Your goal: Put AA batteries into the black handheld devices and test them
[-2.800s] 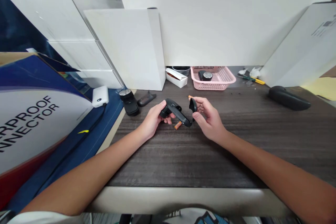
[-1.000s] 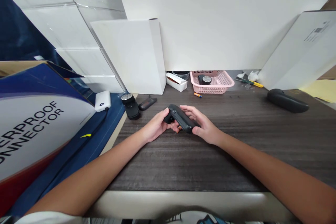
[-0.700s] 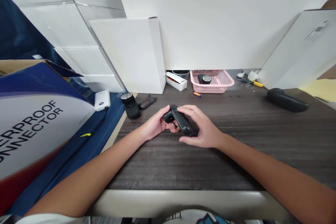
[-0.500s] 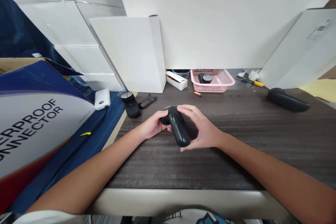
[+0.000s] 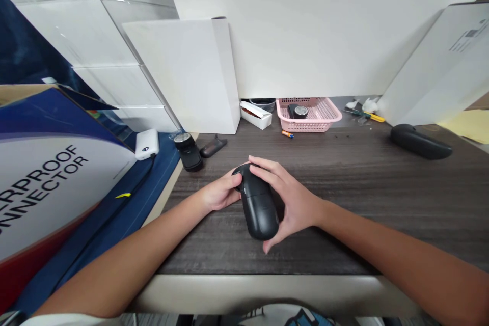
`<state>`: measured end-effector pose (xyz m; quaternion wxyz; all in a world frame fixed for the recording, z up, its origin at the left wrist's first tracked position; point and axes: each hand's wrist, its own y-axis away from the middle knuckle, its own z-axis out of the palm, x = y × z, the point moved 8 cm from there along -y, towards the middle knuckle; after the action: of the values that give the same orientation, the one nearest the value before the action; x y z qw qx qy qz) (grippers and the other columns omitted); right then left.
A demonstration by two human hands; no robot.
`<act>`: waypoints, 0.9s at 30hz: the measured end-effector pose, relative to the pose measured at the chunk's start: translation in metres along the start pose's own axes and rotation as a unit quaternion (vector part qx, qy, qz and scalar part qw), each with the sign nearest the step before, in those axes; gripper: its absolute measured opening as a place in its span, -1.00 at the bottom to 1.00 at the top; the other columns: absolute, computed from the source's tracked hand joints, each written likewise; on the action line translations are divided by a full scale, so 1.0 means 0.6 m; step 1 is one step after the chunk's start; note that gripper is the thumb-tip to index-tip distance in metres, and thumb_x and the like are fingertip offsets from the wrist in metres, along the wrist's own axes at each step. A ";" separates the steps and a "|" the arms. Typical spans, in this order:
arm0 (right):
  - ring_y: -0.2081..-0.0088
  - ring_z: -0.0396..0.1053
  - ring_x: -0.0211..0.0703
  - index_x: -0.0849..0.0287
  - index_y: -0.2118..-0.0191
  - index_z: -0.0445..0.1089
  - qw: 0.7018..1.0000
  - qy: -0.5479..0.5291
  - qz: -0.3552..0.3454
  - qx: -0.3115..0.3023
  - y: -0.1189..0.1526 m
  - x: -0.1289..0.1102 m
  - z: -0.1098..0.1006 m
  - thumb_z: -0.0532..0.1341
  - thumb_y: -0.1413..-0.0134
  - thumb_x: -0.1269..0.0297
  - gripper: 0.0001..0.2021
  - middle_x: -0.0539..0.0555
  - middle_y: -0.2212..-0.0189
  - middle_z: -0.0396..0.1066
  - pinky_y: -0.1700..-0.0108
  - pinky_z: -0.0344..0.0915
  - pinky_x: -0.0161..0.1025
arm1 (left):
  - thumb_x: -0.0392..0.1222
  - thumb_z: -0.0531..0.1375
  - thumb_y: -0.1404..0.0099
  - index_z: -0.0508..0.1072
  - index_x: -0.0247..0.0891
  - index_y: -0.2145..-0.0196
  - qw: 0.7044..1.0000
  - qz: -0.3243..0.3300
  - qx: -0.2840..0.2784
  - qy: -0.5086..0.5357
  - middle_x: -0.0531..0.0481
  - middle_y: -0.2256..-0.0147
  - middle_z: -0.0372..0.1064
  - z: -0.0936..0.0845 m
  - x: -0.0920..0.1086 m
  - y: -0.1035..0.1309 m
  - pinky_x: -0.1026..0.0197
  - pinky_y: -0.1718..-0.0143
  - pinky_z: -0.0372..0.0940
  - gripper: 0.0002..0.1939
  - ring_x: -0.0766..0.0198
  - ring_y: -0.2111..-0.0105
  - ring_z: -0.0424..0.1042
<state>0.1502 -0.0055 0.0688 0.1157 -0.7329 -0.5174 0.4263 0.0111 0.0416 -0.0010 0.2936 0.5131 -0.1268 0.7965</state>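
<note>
Both hands are holding a black handheld device (image 5: 259,207) just above the dark tabletop (image 5: 344,204). The left hand (image 5: 219,193) is gripping its far end, while the right hand (image 5: 290,201) is cupping its right side with fingers curled over the top. Beyond the hands a pink basket (image 5: 324,112) is sitting, and an orange battery (image 5: 287,134) is lying near it.

A mouse (image 5: 259,206) sits near the front middle of the desk (image 5: 344,204), between the left hand (image 5: 217,193) and the right hand (image 5: 290,198). Behind it, by the wall, a basket (image 5: 310,113) holds a small round device (image 5: 298,111); a battery (image 5: 287,134) lies just before the basket. A second mouse (image 5: 420,141) lies far right. Left of the hands lie a clip-shaped device (image 5: 187,148) and a power bank (image 5: 146,143).
</note>
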 end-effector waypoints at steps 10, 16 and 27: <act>-0.53 -0.17 0.40 -0.09 -0.58 -0.34 0.999 -0.022 0.008 -0.024 0.000 -0.010 0.011 0.60 0.27 -0.17 0.45 0.28 -0.55 -0.28 -0.50 -0.08 0.29 | 0.23 0.59 0.08 0.47 -0.16 -0.13 1.000 0.006 -0.010 -0.006 -0.13 0.15 0.59 0.005 0.007 0.002 0.12 0.08 0.46 -0.11 -0.02 0.09 0.60; -0.52 -0.13 0.38 -0.08 -0.59 -0.34 0.999 0.018 0.002 -0.039 0.003 -0.022 0.021 0.60 0.23 -0.17 0.44 0.29 -0.52 -0.16 -0.51 -0.07 0.28 | 0.21 0.60 0.09 0.45 -0.23 -0.07 0.993 -0.012 -0.087 -0.084 -0.18 0.09 0.54 0.030 0.023 0.006 0.15 0.11 0.43 -0.13 0.00 0.10 0.58; -0.54 -0.17 0.35 -0.10 -0.59 -0.36 0.996 -0.069 0.058 0.000 -0.003 0.006 -0.009 0.45 0.03 -0.33 0.29 0.23 -0.56 -0.24 -0.50 -0.07 0.29 | 0.11 0.54 -0.10 0.48 -0.20 0.05 0.928 0.132 0.025 -0.347 -0.07 0.12 0.50 0.059 0.116 0.020 0.15 0.04 0.34 -0.42 0.07 0.10 0.50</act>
<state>0.1533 -0.0002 0.0717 0.0548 -0.7302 -0.4808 0.4822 0.0094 0.0378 0.0782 0.1103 0.7436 -0.2672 0.6029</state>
